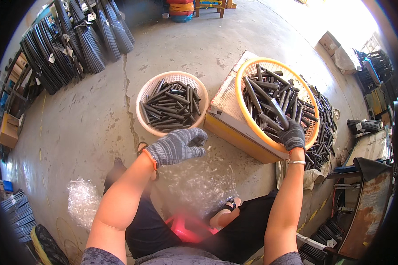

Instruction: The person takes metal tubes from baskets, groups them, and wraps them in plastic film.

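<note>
My right hand (292,135), in a dark grey knitted glove, closes on the lower end of a black tube (279,114). The hand is over the near side of an orange plastic basket (240,95) heaped with similar short black tubes. That basket rests tilted on a cardboard box (225,126). My left hand (177,146), gloved in grey with an orange cuff, hovers just in front of a pale pink basket (142,120) on the floor. Its fingers curve apart from the thumb, and nothing shows between them. More black tubes (170,104) fill the pink basket.
Loose black tubes (325,128) are heaped on a cloth right of the box. Crumpled clear plastic (83,203) lies at the left. Bundles of long black rods (82,39) stand at the far left. A rusty-topped stand (370,207) is at the right.
</note>
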A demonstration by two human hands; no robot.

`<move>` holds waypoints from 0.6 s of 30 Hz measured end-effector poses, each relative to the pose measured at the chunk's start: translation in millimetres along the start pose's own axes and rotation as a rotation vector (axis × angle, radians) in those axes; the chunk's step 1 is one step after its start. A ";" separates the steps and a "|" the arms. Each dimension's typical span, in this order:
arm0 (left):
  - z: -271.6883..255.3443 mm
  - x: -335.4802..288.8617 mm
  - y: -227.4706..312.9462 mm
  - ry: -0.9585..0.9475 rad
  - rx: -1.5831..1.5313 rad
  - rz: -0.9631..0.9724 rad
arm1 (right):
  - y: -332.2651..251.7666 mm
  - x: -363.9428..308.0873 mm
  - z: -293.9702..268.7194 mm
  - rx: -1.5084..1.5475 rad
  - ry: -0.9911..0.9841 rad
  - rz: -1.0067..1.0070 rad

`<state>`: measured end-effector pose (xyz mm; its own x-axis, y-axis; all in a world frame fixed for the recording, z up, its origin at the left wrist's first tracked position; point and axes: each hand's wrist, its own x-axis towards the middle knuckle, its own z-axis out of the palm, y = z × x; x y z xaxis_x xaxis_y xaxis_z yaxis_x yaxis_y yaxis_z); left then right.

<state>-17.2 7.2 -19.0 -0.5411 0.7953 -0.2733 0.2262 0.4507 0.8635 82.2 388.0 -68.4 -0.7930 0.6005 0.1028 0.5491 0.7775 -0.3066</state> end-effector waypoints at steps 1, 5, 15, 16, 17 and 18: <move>-0.6 -1.6 -1.9 0.006 0.005 0.001 | -14.2 -2.9 -12.2 0.003 0.063 -0.011; 1.6 0.3 -22.0 0.065 -0.041 0.085 | -36.7 -19.6 -42.1 0.927 0.046 0.072; 8.5 8.3 -21.6 0.203 -0.242 0.128 | -40.3 -21.9 -42.3 2.367 -0.279 0.177; 8.9 8.7 -20.6 0.201 -0.238 0.126 | -32.4 -16.1 -40.2 2.685 -0.509 0.019; 9.7 7.8 -19.1 0.201 -0.191 0.122 | -43.8 -21.1 -49.9 2.745 -0.527 -0.046; 10.2 7.0 -18.8 0.209 -0.180 0.126 | -53.8 -27.6 -61.8 2.803 -0.544 -0.113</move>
<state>-16.9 8.4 -41.5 -0.6769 0.7314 -0.0827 0.1649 0.2601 0.9514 90.9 341.1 3.7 -0.9351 0.2674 0.2324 -0.2835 -0.9582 -0.0379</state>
